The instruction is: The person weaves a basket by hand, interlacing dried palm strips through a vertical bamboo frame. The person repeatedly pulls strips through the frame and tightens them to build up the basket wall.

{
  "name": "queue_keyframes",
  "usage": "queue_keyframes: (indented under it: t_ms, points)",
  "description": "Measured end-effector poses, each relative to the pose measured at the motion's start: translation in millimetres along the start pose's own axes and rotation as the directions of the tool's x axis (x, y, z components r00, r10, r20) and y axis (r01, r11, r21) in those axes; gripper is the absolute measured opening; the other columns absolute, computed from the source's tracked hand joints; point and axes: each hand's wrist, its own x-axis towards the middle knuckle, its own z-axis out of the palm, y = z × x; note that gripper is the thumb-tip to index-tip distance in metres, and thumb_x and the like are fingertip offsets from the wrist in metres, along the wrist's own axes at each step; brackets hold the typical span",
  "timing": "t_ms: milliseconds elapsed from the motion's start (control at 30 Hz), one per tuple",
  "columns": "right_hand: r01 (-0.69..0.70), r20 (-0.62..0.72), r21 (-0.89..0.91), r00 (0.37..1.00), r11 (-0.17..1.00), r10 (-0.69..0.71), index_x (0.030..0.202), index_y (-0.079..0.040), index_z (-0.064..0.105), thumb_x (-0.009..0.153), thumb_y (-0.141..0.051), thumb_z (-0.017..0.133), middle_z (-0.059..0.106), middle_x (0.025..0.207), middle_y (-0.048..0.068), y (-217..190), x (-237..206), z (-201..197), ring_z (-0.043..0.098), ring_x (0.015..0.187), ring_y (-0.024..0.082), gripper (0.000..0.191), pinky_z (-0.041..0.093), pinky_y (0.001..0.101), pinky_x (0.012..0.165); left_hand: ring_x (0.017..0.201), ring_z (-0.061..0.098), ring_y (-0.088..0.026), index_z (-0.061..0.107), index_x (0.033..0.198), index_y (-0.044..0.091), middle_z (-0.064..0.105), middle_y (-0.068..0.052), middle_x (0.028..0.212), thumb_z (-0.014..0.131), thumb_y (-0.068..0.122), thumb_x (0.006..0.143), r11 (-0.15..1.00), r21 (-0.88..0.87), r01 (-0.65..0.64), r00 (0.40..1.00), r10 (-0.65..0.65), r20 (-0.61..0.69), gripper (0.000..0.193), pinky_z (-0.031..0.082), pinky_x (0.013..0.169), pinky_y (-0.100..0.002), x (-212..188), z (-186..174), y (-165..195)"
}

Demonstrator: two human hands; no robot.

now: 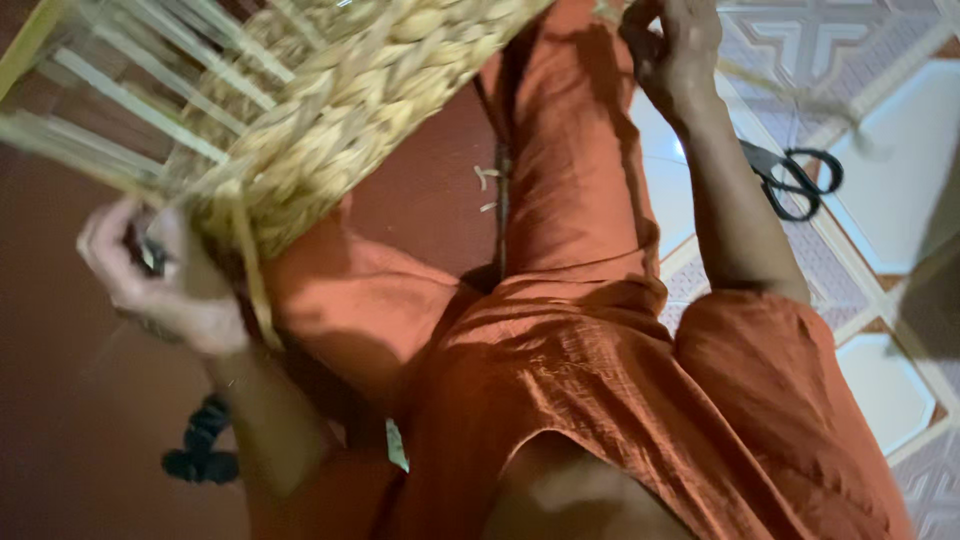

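A half-woven basket [330, 110] of pale braided straw with bare upright ribs rests against my orange-clad legs at the upper left. My left hand [165, 275] is closed at the basket's lower edge, gripping it together with a loose straw strand [255, 290] that hangs down. My right hand [670, 45] is at the top, fingers closed on a thin straw strand [790, 95] that stretches to the right. The image is blurred, so the finger details are unclear.
Black-handled scissors [795, 180] lie on the patterned tiled floor [890, 200] to the right of my forearm. A dark red floor [60, 400] is at the left, with a black object [200, 450] beside my left forearm. Small straw scraps [485, 180] lie near my leg.
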Motion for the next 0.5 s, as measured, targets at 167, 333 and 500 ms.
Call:
queue_keyframes:
  t_ms: [167, 333, 500]
  points:
    - [0.016, 0.211, 0.504, 0.967, 0.863, -0.141, 0.102, -0.003, 0.064, 0.102, 0.005, 0.082, 0.065, 0.095, 0.01, -115, 64, -19, 0.063, 0.083, 0.021, 0.02, 0.051, 0.0316, 0.07, 0.106, 0.067, -0.028, 0.064, 0.121, 0.007, 0.065, -0.011, 0.119, 0.074, 0.01, 0.105, 0.971, 0.1, -0.217, 0.976, 0.212, 0.058, 0.019, 0.058, 0.092, -0.043, 1, 14, 77]
    - [0.124, 0.238, 0.698, 0.889, 0.705, -0.392, 0.1, -0.001, 0.069, 0.093, -0.004, 0.087, 0.067, 0.091, 0.009, -218, 105, 14, 0.063, 0.078, 0.02, 0.019, 0.05, 0.0333, 0.065, 0.112, 0.06, -0.026, 0.07, 0.127, 0.007, 0.066, -0.01, 0.119, 0.077, 0.029, 0.099, 0.96, -0.266, -0.083, 0.978, 0.129, 0.162, 0.036, 0.052, 0.099, -0.042, -21, 56, 119]
    - [0.09, 0.27, 0.844, 0.78, 0.528, -0.565, 0.12, -0.002, 0.072, 0.101, -0.005, 0.079, 0.07, 0.107, 0.014, -255, 134, 38, 0.071, 0.09, 0.02, 0.021, 0.062, 0.0275, 0.072, 0.116, 0.066, -0.026, 0.073, 0.126, 0.012, 0.069, -0.011, 0.127, 0.067, 0.019, 0.106, 0.447, -0.806, 0.388, 0.903, -0.36, 0.235, 0.021, 0.055, 0.108, -0.041, -38, 44, 94]
